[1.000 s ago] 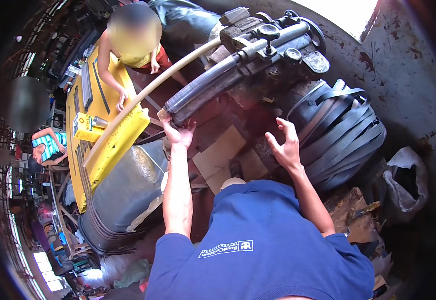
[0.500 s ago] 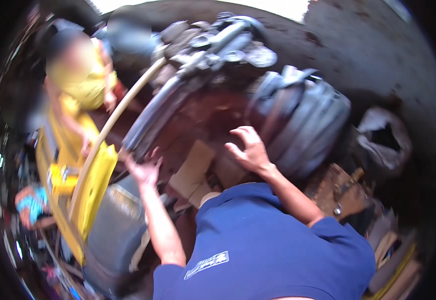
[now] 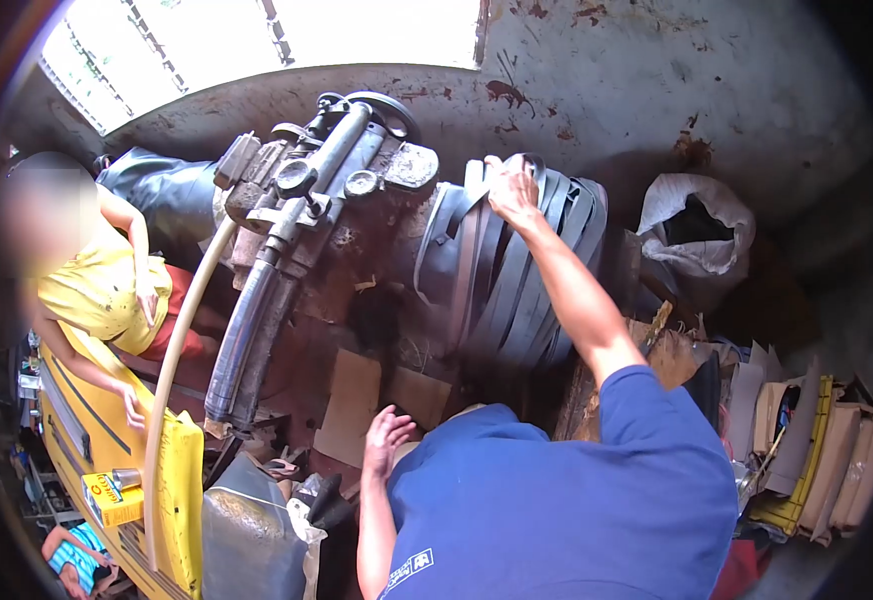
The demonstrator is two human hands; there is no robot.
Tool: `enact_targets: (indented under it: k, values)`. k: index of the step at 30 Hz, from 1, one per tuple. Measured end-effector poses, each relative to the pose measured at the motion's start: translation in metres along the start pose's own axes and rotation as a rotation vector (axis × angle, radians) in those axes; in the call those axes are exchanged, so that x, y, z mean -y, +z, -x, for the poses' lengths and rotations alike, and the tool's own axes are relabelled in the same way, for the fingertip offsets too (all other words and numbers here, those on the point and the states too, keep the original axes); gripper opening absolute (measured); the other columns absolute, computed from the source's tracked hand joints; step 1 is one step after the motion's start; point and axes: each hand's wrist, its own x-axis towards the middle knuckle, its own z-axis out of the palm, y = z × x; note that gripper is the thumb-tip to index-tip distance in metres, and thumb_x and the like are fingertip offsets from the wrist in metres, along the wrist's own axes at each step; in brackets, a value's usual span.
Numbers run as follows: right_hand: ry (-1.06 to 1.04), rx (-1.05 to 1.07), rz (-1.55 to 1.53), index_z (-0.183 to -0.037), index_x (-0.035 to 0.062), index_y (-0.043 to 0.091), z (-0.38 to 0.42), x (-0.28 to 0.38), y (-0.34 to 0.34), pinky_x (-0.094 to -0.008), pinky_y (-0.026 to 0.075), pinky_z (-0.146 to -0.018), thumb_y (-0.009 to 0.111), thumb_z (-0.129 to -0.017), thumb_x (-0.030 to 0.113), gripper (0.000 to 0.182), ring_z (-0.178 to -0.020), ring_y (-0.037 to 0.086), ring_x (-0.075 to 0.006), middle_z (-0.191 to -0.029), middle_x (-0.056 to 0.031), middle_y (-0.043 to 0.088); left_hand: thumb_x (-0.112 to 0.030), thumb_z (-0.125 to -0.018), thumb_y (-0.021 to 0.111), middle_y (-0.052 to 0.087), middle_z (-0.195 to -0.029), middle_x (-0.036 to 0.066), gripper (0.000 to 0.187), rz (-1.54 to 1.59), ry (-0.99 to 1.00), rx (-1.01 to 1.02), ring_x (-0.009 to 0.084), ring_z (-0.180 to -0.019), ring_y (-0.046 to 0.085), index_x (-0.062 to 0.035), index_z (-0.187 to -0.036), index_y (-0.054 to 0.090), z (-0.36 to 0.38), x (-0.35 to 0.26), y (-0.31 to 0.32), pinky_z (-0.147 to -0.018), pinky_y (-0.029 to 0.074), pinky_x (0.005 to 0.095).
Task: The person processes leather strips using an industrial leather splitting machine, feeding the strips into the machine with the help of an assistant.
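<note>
A stained grey wall [image 3: 617, 100] fills the space beyond our left hand [image 3: 387, 438] and our right hand [image 3: 513, 188], and its window [image 3: 237, 35] is too bright for us to see through. Our navy shirt [image 3: 557, 500] hides the ground between our arms and is cut off below. The yellow table [image 3: 107, 420] runs off to the left of our left hand, partly behind a pale curved bar [image 3: 170, 380]. Between that table and our right hand stands the machine [image 3: 352, 140], its lower parts lost in shadow, its long arm pointing back toward our left hand. Across the machine from our right hand is a person in a yellow shirt [image 3: 102, 290]. The dark strips [image 3: 547, 260], a thick bundle, lie under our right hand, beside the machine, their lower side sunk in shadow. The fingers bend over the top of them, but we cannot tell whether they grip one. Right of that hand sits a pale sack [image 3: 735, 225] with a dark inside. Our left hand is well apart from the right, fingers loosely curled, near a cardboard sheet [image 3: 347, 405]. Farther left we find a small yellow box [image 3: 112, 502], its lettering hard to read, with a metal cup [image 3: 127, 478] just beside it.
</note>
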Motion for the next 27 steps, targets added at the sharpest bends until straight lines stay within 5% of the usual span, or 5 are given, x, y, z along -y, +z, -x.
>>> enact_targets:
  k: [5, 11, 16, 21, 27]
  values:
    - [-0.454, 0.255, 0.652, -0.100, 0.0199, 0.071, -0.040, -0.035, 0.016, -0.0459, 0.038, -0.092, 0.053, -0.085, 0.025, 0.023, -0.111, 0.046, -0.0297, -0.117, -0.0089, 0.054, -0.027, -0.092, 0.058, 0.061, -0.114, 0.012, 0.055, -0.186, 0.058, 0.138, 0.0196, -0.103, 0.061, -0.0043, -0.138, 0.037, -0.018, -0.018, 0.031, -0.091, 0.046, 0.0306]
    - [-0.517, -0.259, -0.232, -0.101, 0.0047, 0.062, -0.028, 0.004, -0.078, -0.0422, 0.051, -0.078, 0.053, -0.085, 0.010, 0.020, -0.083, 0.064, -0.0343, -0.090, -0.0171, 0.066, -0.021, -0.090, 0.063, 0.063, -0.111, 0.009, 0.051, -0.266, 0.236, 0.150, 0.0148, -0.098, 0.061, -0.0020, -0.133, 0.044, -0.021, -0.086, 0.083, -0.089, 0.045, 0.0270]
    - [-0.709, -0.226, -0.540, -0.104, 0.0003, 0.057, 0.017, 0.053, -0.159, -0.0369, 0.048, -0.074, 0.053, -0.083, -0.001, 0.021, -0.082, 0.061, -0.0337, -0.090, -0.0171, 0.060, -0.016, -0.093, 0.059, 0.065, -0.104, 0.008, 0.036, -0.281, 0.499, 0.348, 0.0149, -0.094, 0.062, -0.0004, -0.125, 0.053, 0.010, -0.170, 0.163, -0.090, 0.045, 0.0277]
    - [-0.856, -0.106, -0.660, -0.109, 0.0006, 0.056, 0.079, 0.106, -0.196, -0.0395, 0.043, -0.063, 0.055, -0.082, 0.006, 0.028, -0.069, 0.051, -0.0317, -0.081, -0.0155, 0.047, -0.014, -0.091, 0.061, 0.057, -0.112, 0.007, 0.059, -0.102, 0.958, 0.447, 0.0098, -0.089, 0.055, -0.0016, -0.140, 0.032, 0.049, -0.214, 0.228, -0.081, 0.044, 0.0234]
    - [-0.790, 0.243, -1.083, -0.106, 0.0029, 0.056, 0.149, 0.153, -0.182, -0.0379, 0.045, -0.066, 0.062, -0.086, 0.016, 0.024, -0.071, 0.053, -0.0301, -0.082, -0.0140, 0.050, -0.019, -0.098, 0.043, 0.058, -0.109, 0.015, 0.038, 0.218, 1.180, -0.079, 0.0187, -0.104, 0.054, 0.0084, -0.123, 0.048, 0.093, -0.233, 0.202, -0.091, 0.042, 0.0314]
